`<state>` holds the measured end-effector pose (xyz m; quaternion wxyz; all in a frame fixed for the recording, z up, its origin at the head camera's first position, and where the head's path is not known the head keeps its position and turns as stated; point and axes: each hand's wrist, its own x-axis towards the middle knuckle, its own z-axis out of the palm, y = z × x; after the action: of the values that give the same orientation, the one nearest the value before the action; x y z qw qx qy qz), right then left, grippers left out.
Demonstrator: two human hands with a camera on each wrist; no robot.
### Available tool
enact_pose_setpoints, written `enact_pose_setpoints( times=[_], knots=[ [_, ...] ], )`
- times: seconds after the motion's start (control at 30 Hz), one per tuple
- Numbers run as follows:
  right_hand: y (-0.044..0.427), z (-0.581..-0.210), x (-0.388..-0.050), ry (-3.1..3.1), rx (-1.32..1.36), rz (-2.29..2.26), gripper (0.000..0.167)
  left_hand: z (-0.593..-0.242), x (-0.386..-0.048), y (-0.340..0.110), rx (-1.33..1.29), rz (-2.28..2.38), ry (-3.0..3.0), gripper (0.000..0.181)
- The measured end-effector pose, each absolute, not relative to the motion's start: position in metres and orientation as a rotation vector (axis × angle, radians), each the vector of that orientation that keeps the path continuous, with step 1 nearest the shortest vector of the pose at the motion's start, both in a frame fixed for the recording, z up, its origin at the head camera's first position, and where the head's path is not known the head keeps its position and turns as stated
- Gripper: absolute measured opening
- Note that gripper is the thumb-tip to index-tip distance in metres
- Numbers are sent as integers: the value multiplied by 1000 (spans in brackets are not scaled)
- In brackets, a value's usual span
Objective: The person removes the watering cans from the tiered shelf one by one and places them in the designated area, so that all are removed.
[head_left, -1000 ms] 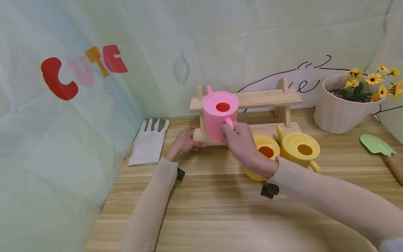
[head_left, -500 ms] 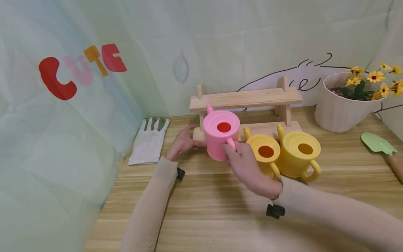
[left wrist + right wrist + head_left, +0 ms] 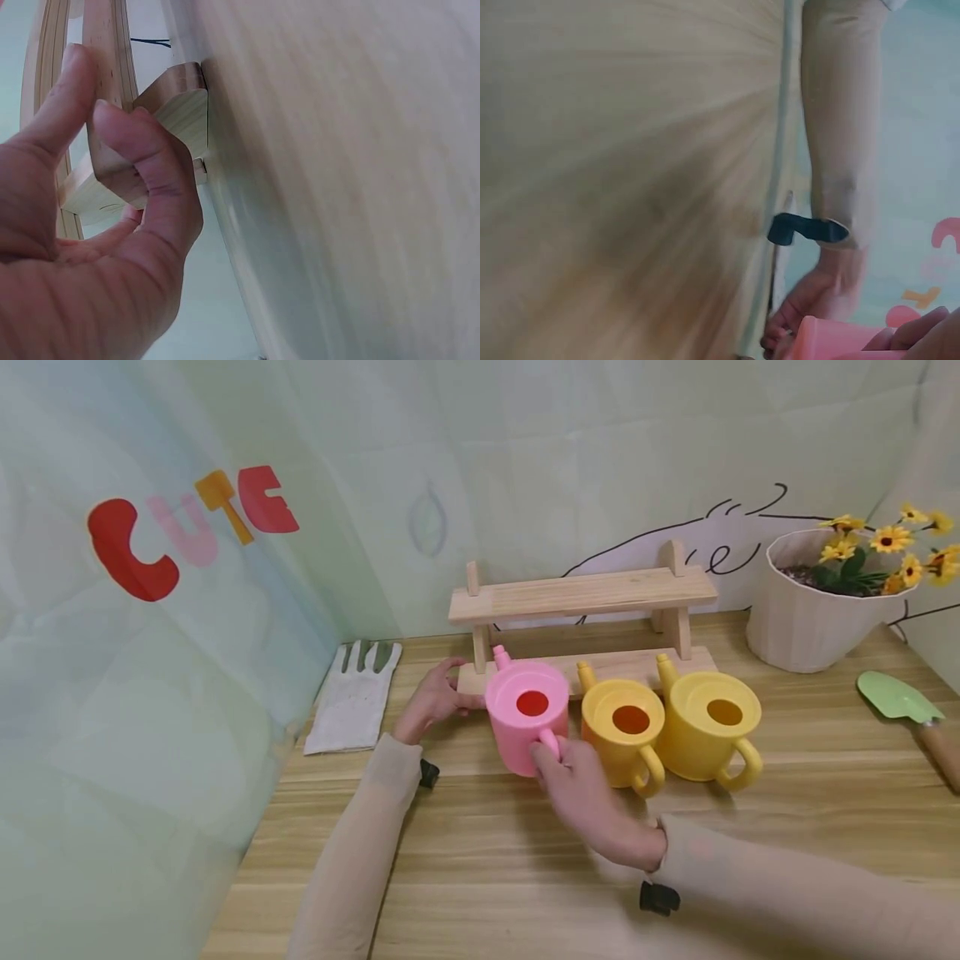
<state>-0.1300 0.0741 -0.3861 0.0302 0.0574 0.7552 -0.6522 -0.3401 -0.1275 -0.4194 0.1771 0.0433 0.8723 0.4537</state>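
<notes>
My right hand (image 3: 588,797) grips the handle of a pink watering can (image 3: 510,739), upright in front of the left part of a two-tier wooden shelf (image 3: 585,593). Whether its base touches the table cannot be told. In the right wrist view, part of the pink can (image 3: 840,339) shows at the bottom edge. My left hand (image 3: 438,697) holds the left end of the shelf's lower board; in the left wrist view, thumb and fingers curl round that board (image 3: 112,161). Two yellow watering cans, a nearer one (image 3: 617,752) and one farther right (image 3: 690,739), stand to the right of the pink one.
A white glove (image 3: 352,702) lies on the table (image 3: 465,877) at left, by the fabric wall. At the right back is a white pot (image 3: 810,618) with yellow flowers (image 3: 891,539). A green trowel (image 3: 898,697) with a wooden handle lies at the right.
The pink watering can has come down from in front of the upper board toward the table, with my right hand on its handle. My left hand has stayed on the shelf's end.
</notes>
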Motion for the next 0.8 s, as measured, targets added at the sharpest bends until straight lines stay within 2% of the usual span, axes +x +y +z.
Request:
enact_pose_setpoints(
  times=[0.8],
  knots=[
    [70,-416,-124,2324,210,-2016,41,-417,-337,-127,119,1313,2459,96]
  ],
)
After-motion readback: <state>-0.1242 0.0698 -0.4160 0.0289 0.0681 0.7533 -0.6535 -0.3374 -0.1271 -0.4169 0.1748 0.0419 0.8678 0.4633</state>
